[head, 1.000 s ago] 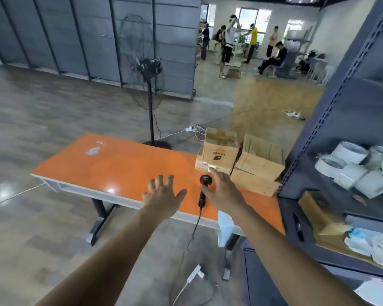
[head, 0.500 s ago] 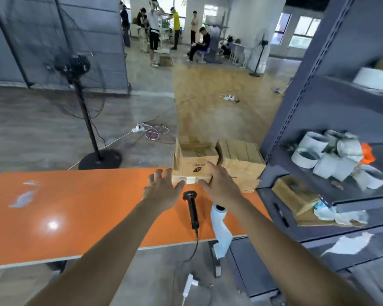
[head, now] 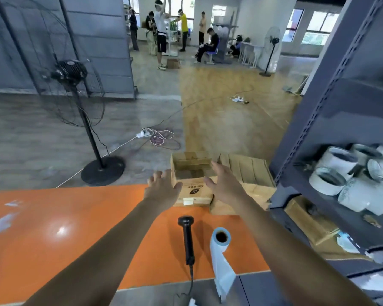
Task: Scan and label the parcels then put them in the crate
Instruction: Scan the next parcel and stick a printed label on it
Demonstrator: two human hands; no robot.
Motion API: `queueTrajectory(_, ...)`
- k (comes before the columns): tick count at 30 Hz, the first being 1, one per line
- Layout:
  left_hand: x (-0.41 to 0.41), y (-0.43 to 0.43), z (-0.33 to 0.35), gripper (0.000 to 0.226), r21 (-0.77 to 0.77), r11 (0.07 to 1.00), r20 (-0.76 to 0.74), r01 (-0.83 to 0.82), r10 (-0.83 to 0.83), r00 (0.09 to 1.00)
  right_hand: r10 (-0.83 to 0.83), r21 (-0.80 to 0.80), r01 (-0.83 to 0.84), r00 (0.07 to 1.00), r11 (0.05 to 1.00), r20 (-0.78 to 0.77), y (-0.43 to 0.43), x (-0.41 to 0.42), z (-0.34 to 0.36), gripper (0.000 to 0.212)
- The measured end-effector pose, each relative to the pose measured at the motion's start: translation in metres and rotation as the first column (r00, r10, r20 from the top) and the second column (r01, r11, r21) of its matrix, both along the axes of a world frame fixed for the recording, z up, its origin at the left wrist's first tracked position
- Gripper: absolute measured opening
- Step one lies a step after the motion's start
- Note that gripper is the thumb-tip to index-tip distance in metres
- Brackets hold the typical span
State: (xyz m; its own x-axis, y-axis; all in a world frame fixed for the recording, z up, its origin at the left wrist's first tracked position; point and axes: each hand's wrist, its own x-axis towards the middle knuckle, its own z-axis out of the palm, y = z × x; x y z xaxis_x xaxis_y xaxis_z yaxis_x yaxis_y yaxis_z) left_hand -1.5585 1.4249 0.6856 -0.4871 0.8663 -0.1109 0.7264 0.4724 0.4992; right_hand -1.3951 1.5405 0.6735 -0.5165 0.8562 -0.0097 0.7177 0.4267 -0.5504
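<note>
An open cardboard box with a leaf logo stands at the far edge of the orange table. My left hand reaches to its left side with fingers spread, and my right hand reaches over its right side, fingers straight. Neither hand grips the box. A black barcode scanner lies on the table between my forearms, its cable running off the near edge. Beside it on the right lies a blue-and-white label roll with a strip hanging over the edge.
A second cardboard box with ribbed flaps sits right of the first. A grey metal shelf at the right holds white tape rolls and flat cartons. A floor fan stands behind the table; several people are far back.
My right hand has let go of the scanner, which now lies on the table. Both hands have moved forward to either side of the open box, and the view has come closer.
</note>
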Motion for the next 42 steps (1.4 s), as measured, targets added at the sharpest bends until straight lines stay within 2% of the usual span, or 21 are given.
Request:
queueTrajectory(9,-0.035,0.068,-0.027,0.054,0.004,0.999,0.086,0.031,-0.032,0.996,-0.043,-0.057,0.050,0.993,0.997,0.114,0.056,-0.041,-0.013,0.062)
queueTrajectory(14,-0.066,0.107,-0.042,0.062,0.023,0.998,0.103,0.060,-0.062,0.993,-0.104,-0.072,0.119,0.977,0.990,0.185,0.078,-0.067,-0.021,0.063)
queueTrajectory(19,-0.089,0.142,-0.063,0.052,-0.070,0.995,0.312,0.066,-0.041,0.949,-0.214,-0.165,0.246,0.958,0.955,0.192,0.090,-0.090,-0.027,0.065)
queueTrajectory(21,-0.094,0.150,-0.066,0.032,-0.095,0.993,0.414,0.062,-0.017,0.910,-0.270,-0.193,0.303,0.946,0.933,0.178,0.094,-0.096,-0.028,0.067)
queueTrajectory(22,-0.094,0.151,-0.066,0.024,-0.108,0.992,0.452,0.065,-0.010,0.892,-0.307,-0.205,0.338,0.936,0.918,0.170,0.096,-0.099,-0.027,0.066)
queueTrajectory(24,-0.095,0.151,-0.066,0.022,-0.077,0.996,0.494,0.032,0.010,0.869,-0.374,-0.227,0.399,0.916,0.889,0.143,0.098,-0.102,-0.026,0.063)
queueTrajectory(27,-0.096,0.147,-0.063,0.039,0.038,0.998,0.545,-0.047,0.018,0.838,-0.422,-0.266,0.433,0.901,0.861,0.099,0.096,-0.104,-0.019,0.066)
queueTrajectory(31,-0.096,0.132,-0.047,0.048,0.168,0.966,0.652,-0.194,0.039,0.758,-0.451,-0.287,0.438,0.892,0.852,0.021,0.086,-0.107,-0.006,0.071)
queueTrajectory(35,-0.096,0.118,-0.030,0.054,0.209,0.915,0.631,-0.344,0.143,0.762,-0.453,-0.347,0.391,0.884,0.852,-0.116,0.067,-0.106,0.016,0.075)
queueTrajectory(38,-0.092,0.103,-0.024,0.057,0.222,0.876,0.643,-0.428,0.199,0.740,-0.444,-0.365,0.365,0.881,0.857,-0.164,0.049,-0.100,0.027,0.074)
queueTrajectory(42,-0.074,0.069,-0.023,0.058,0.251,0.835,0.672,-0.490,0.214,0.709,-0.445,-0.417,0.303,0.842,0.857,-0.304,0.020,-0.083,0.037,0.053)
